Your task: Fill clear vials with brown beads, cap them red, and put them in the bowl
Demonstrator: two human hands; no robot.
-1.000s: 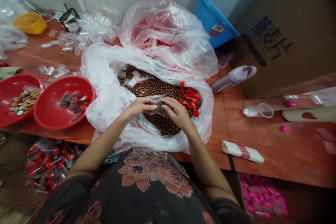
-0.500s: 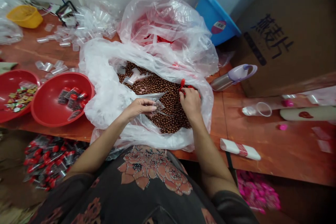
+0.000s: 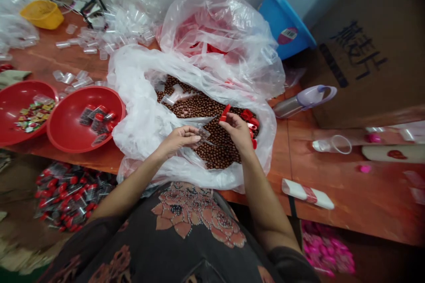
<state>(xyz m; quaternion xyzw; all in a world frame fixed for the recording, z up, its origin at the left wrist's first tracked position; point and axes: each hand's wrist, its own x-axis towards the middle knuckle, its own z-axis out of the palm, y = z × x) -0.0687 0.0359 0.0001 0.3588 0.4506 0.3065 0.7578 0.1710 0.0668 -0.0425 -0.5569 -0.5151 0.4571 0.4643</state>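
Observation:
My left hand (image 3: pixel 182 139) is closed around a small clear plastic container (image 3: pixel 203 134) with dark content, held low over the brown balls. Between the thumb and fingers of my right hand (image 3: pixel 239 131) is a red plastic cap (image 3: pixel 225 113), raised just above the balls. Small round brown balls (image 3: pixel 217 152) fill an open white plastic bag (image 3: pixel 133 84) in front of me. More red caps (image 3: pixel 254 123) lie on the balls to the right of my right hand. Empty clear tubes (image 3: pixel 170 99) rest on the far left part of the balls.
Left on the table (image 3: pixel 43 59) stand a red bowl (image 3: pixel 61 130) with filled red-capped containers and another red bowl (image 3: pixel 8 130) with wrapped pieces. Behind are a bag of red items (image 3: pixel 212 22) and a blue basin (image 3: pixel 285 22). A flask (image 3: pixel 299 102) and cardboard box (image 3: pixel 368 53) stand right.
My right hand has lifted from the red caps and moved slightly left, with a red cap in its fingers. My left hand still holds the container. The view has shifted slightly.

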